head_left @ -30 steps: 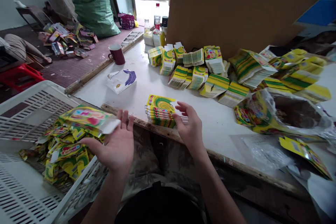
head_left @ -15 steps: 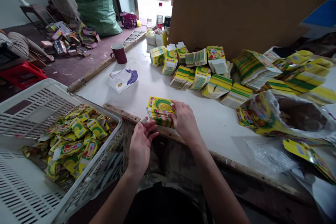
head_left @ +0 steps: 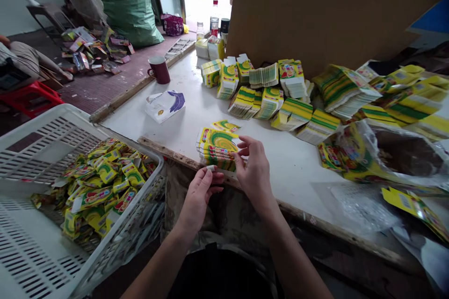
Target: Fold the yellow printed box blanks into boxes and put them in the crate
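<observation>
A small stack of yellow-and-green flattened cartons [head_left: 219, 142] lies at the table's front edge, its layers slightly fanned. My right hand [head_left: 255, 168] is at the stack's right end, thumb against the near side and bent fingers at the top corner. My left hand [head_left: 199, 196] is just in front of the stack, palm turned inward, fingers loosely bent and apart with nothing visible in them. White tape wraps one of its fingertips. A single loose carton [head_left: 226, 125] lies flat just behind the stack.
Rows of bundled cartons [head_left: 268, 103] line the back of the white table. To the left stands a white crate [head_left: 75, 114] of small filled boxes. A maroon mug [head_left: 159, 71], a tissue pack [head_left: 164, 106] and an open plastic bag [head_left: 365, 149] are also on the table.
My left hand has moved right and slightly nearer to me. The right hand has shifted right along the stack, its fingers looser. A loose carton now shows behind the stack.
</observation>
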`<move>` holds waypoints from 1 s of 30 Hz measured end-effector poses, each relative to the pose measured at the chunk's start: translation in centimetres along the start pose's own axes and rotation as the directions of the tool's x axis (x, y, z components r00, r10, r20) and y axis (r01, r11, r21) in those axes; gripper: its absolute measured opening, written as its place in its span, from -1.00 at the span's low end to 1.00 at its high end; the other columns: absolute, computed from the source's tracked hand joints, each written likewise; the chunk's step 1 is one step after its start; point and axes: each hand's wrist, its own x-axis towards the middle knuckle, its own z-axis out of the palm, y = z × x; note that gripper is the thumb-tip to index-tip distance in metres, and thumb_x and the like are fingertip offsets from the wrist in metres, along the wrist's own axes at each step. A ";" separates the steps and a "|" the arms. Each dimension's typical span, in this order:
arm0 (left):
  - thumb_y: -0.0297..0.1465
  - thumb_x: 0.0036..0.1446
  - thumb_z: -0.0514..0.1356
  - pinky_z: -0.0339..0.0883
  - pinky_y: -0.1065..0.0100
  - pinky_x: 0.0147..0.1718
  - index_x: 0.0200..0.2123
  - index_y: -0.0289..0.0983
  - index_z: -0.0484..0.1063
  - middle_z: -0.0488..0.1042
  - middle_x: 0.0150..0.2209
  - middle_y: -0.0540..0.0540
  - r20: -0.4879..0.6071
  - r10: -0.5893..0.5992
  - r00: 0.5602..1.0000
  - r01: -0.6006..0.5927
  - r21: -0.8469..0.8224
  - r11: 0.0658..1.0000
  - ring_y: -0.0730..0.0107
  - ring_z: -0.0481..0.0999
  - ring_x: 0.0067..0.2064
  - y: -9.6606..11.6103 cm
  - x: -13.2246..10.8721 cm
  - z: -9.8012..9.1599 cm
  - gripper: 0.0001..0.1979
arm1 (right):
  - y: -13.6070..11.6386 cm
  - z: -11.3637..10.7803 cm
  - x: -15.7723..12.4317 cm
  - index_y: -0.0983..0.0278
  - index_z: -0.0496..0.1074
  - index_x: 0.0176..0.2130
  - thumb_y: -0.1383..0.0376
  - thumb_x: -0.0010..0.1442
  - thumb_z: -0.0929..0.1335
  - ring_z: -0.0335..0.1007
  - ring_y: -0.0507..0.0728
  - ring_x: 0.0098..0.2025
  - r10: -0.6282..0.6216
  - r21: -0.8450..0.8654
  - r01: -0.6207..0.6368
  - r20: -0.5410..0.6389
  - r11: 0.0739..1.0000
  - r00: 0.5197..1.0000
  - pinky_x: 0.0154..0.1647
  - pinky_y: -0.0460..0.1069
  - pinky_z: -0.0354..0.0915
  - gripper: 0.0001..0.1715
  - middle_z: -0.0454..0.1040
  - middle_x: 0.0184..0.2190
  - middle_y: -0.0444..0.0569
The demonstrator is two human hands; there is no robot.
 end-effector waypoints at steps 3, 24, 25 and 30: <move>-0.15 0.10 0.27 0.42 0.41 -0.27 -0.12 -0.30 0.46 0.55 -0.22 -0.14 0.008 0.002 1.000 -0.002 0.026 1.000 0.38 0.52 -0.20 0.0 -0.1 0.1 -0.62 | 0.1 -0.4 0.6 0.27 0.32 0.02 0.42 0.21 0.30 0.37 0.22 -0.11 -0.031 -0.072 0.034 0.036 0.997 0.999 -0.07 0.12 0.35 -0.65 0.41 -0.11 0.10; -0.09 0.03 0.32 0.33 0.38 -0.28 -0.17 -0.28 0.48 0.55 -0.32 -0.10 0.024 -0.026 0.999 0.021 0.192 0.981 0.39 0.48 -0.31 0.5 0.3 -0.5 -0.58 | 12.7 4.5 14.0 0.32 0.41 -0.04 0.19 0.30 0.34 0.48 0.10 -0.18 0.152 -0.235 0.044 0.749 0.971 0.645 -0.16 0.09 0.44 -0.70 0.48 -0.11 0.00; -0.08 0.01 0.32 0.33 0.38 -0.29 -0.18 -0.28 0.49 0.54 -0.33 -0.09 0.013 -0.021 1.000 0.018 0.190 0.982 0.40 0.47 -0.32 0.6 0.3 -0.5 -0.58 | 12.7 4.9 14.0 0.32 0.41 -0.03 0.20 0.30 0.34 0.47 0.11 -0.16 0.158 -0.244 0.049 0.755 0.969 0.636 -0.15 0.09 0.44 -0.69 0.48 -0.10 0.01; -0.07 -0.01 0.34 0.31 0.39 -0.29 -0.19 -0.28 0.49 0.54 -0.34 -0.09 0.035 -0.037 0.999 0.029 0.191 0.981 0.40 0.46 -0.33 0.8 0.4 -0.6 -0.56 | 13.2 5.3 13.1 0.31 0.41 -0.03 0.20 0.30 0.34 0.47 0.12 -0.14 0.185 -0.293 0.057 0.730 0.954 0.658 -0.14 0.10 0.44 -0.70 0.47 -0.08 0.01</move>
